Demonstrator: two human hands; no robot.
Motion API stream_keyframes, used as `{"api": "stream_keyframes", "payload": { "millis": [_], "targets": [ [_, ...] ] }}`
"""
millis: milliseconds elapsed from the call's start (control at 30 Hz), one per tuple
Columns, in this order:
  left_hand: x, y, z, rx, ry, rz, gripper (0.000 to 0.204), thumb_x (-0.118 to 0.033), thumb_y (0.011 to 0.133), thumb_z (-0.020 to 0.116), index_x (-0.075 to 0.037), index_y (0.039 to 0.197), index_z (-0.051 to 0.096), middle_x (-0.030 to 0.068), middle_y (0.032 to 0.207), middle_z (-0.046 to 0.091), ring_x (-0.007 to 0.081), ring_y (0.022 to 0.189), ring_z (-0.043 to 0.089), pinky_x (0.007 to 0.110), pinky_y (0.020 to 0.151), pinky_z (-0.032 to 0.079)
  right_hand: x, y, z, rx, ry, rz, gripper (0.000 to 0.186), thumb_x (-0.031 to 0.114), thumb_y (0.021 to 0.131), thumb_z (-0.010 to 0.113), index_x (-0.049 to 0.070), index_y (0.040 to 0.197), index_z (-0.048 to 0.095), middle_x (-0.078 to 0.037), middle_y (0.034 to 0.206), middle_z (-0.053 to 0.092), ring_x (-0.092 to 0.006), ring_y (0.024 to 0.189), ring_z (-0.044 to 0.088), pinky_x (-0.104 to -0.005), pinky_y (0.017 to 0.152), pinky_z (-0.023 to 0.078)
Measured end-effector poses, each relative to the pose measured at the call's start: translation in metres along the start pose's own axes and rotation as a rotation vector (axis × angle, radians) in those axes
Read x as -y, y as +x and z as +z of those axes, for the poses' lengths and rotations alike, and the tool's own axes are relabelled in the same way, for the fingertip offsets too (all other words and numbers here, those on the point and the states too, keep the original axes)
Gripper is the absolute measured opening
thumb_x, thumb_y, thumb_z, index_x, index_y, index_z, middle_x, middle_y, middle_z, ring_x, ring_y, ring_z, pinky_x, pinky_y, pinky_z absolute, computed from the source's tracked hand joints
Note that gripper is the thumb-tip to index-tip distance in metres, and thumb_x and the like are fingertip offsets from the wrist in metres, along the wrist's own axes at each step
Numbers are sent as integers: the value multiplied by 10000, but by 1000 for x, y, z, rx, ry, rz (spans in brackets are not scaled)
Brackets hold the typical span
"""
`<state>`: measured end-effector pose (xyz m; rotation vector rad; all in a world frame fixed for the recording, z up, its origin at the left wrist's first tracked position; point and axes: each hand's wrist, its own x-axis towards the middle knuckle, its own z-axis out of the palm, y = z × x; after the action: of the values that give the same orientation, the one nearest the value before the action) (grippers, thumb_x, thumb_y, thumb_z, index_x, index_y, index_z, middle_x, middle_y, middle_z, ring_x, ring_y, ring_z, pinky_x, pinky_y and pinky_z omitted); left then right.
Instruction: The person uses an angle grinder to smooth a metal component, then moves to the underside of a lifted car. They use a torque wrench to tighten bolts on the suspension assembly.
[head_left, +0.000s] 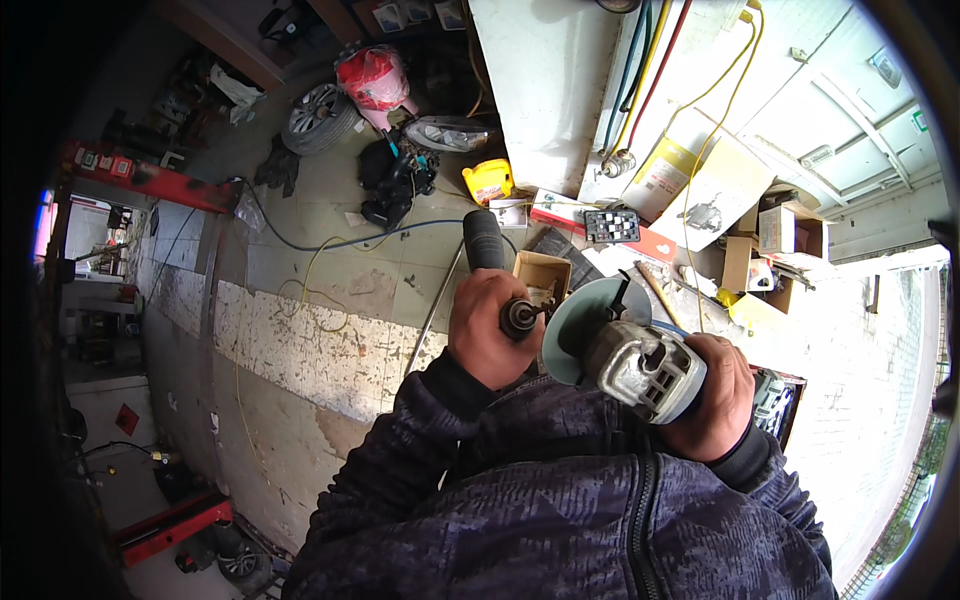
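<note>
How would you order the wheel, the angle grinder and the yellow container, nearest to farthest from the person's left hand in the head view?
1. Angle grinder: just to the right of the left hand, held in the right hand.
2. Yellow container: ahead, near the picture's upper middle.
3. Wheel: ahead and left, beyond the container.

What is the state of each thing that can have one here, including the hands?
Left hand, closed around the dark tool
Right hand, gripping the grinder
Grinder disc, fitted; spinning or still, cannot tell
Small cardboard box, open
Wheel, unmounted on the floor
</note>
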<state>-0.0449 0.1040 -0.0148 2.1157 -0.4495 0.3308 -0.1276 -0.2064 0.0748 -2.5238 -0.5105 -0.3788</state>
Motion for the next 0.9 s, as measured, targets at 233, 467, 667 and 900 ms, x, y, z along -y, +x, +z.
{"api": "stream_keyframes", "payload": {
  "millis": [233,467,667,900],
  "targets": [
    [0,-2,2,2,12,23,367,-137,803,941,-97,1027,653,148,1041,710,434,1035,691,553,961,528,-3,-2,2,26,-21,-8,915,286,695,1086,-17,1409,602,-238,1195,751,-437,1045,767,-519,942,612],
    [2,-2,1,13,10,19,357,-105,799,928,-93,1024,651,151,1035,707,433,1026,692,550,953,538,0,1,-1,-6,-15,-16,737,220,781,983,-18,1371,611,-211,1106,759,-430,970,760,-519,886,586],
    [0,-3,-1,-1,-1,-8,347,-68,786,902,-90,1027,655,147,1043,707,424,1035,698,537,953,550,2,1,-4,-12,-9,-3,744,221,776,995,-16,1367,611,-211,1087,757,-430,954,761,-517,870,589],
    [-1,-3,-1,4,-5,-23,349,-68,785,907,-88,1029,659,146,1059,712,422,1050,699,534,958,550,2,-2,-4,1,-18,8,745,210,779,989,-14,1377,606,-211,1092,760,-428,962,764,-518,875,591]
  ]
}}
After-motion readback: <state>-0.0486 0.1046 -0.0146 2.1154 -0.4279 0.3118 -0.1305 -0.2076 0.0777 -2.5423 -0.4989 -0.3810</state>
